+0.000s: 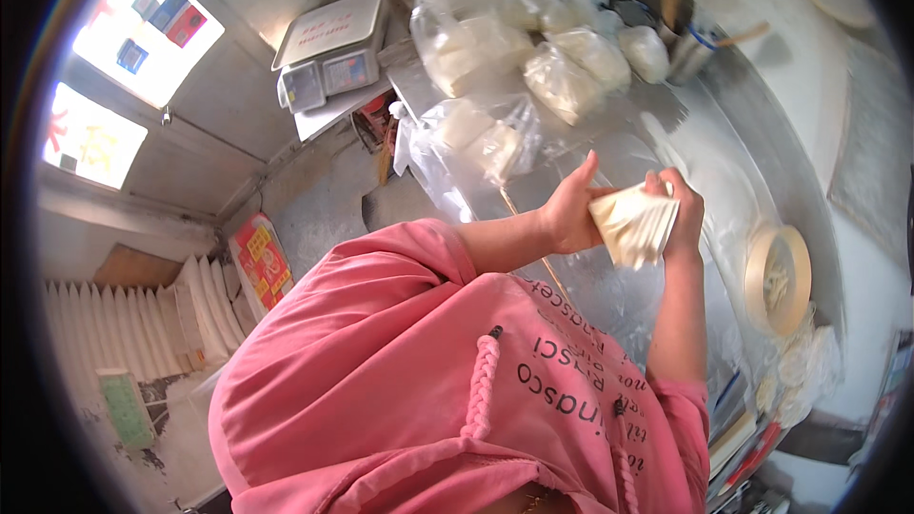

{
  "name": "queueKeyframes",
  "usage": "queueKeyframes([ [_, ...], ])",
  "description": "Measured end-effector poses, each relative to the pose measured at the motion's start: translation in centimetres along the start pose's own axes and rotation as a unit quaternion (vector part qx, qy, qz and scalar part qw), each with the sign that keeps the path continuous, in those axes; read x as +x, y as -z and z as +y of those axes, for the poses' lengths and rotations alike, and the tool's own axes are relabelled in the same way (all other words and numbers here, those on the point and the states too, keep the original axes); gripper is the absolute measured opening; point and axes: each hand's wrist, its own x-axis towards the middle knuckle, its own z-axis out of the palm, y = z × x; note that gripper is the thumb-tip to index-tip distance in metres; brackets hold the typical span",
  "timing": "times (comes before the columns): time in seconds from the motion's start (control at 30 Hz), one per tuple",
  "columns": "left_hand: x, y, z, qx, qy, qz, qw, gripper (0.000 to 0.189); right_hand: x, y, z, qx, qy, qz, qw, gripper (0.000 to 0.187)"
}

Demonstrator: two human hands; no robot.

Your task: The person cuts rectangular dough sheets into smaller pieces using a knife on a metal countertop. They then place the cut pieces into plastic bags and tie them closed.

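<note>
A fanned stack of thin, pale dough sheets [634,225] is held up in front of my chest, slightly blurred. My right hand [682,210] grips its far right side, fingers bent over the top edge. From the left, my left hand [575,210] holds the stack's left edge, its thumb raised and its other fingers partly hidden behind the sheets. Beyond the hands, a clear plastic bag [493,135] with pale contents lies on the metal worktop [607,135]. A thin wooden stick [553,275] runs beneath my left forearm.
Several filled plastic bags [564,82] crowd the worktop's far side, near metal containers [689,53] with brushes. A scale [328,32] stands at the upper left. At the right are a round wooden hoop [750,282] with pale pieces inside and more plastic bags [803,371].
</note>
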Motion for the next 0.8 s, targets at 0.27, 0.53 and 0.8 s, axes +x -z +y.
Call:
queueKeyframes([
  [0.27, -10.3, 11.8, 12.9, 0.104, -0.083, 0.016, 0.991, 0.050, 8.7, -16.8, -10.7, -0.109, 0.091, -0.241, 0.960, 0.038],
  [0.53, -12.2, 18.9, 21.6, 0.276, 0.014, 0.212, 0.937, 0.044, 12.4, -30.9, -5.8, 0.007, -0.125, -0.521, 0.844, 0.036],
  [0.8, -4.2, 18.2, 19.8, 0.568, -0.085, 0.249, 0.780, 0.051, 13.4, -27.9, 2.3, 0.039, -0.221, -0.385, 0.895, 0.049],
])
